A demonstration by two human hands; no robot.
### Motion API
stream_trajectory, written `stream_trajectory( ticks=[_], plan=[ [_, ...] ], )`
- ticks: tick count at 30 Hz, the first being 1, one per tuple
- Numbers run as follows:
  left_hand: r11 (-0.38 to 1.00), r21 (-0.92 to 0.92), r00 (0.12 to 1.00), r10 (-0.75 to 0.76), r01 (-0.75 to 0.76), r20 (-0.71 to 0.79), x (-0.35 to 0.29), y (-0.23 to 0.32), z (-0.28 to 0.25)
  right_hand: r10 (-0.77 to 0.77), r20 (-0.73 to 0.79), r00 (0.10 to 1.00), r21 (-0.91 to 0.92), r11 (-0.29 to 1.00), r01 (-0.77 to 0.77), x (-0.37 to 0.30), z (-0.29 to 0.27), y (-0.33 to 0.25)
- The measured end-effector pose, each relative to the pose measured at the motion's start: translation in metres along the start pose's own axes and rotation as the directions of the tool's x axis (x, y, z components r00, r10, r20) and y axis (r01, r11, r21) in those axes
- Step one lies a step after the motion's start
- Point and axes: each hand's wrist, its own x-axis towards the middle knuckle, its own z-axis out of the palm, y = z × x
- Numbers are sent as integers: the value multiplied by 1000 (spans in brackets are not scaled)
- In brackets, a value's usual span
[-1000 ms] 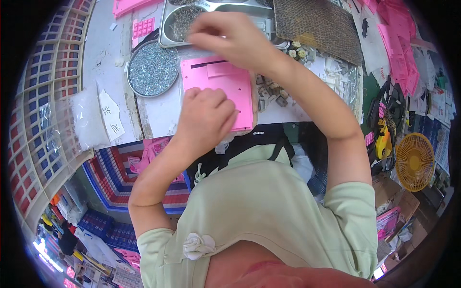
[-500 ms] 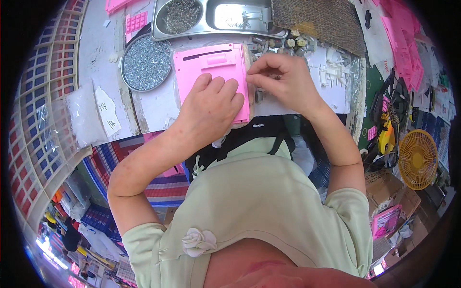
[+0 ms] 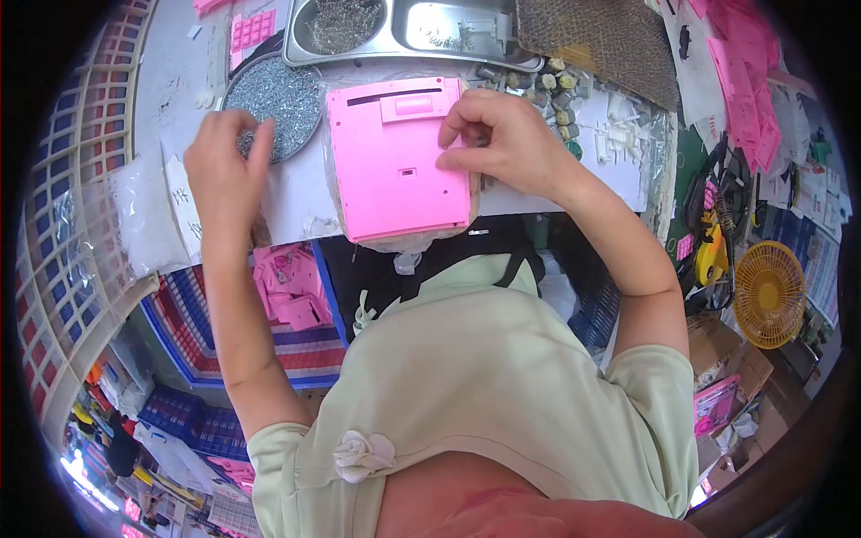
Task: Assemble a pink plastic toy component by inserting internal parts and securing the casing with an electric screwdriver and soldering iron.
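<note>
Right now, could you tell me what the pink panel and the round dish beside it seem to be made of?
The pink panel looks like moulded plastic: even matte colour, crisp slots and a raised tab. The right hand rests on its right edge. The round dish is probably metal, with a thin dark rim, and is heaped with small shiny grey pieces, likely metal screws; the left hand reaches it.
</note>
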Motion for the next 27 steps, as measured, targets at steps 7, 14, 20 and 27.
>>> stream_trajectory(
  ticks=[7,14,20,27],
  plan=[
    [964,209,986,165,-164,10,2,-34,12,-199,-607,770,65,953,297,20,-80,3],
    [969,245,1000,23,-26,19,18,-34,15,-373,-471,799,184,845,503,126,-157,-44],
    [947,-290,990,137,-140,-30,-9,14,8,-389,-162,907,642,656,396,77,-112,-89],
    [845,-352,909,414,-402,-45,-52,97,16,-430,-293,854,773,419,477,3,-16,-75]
  ],
)
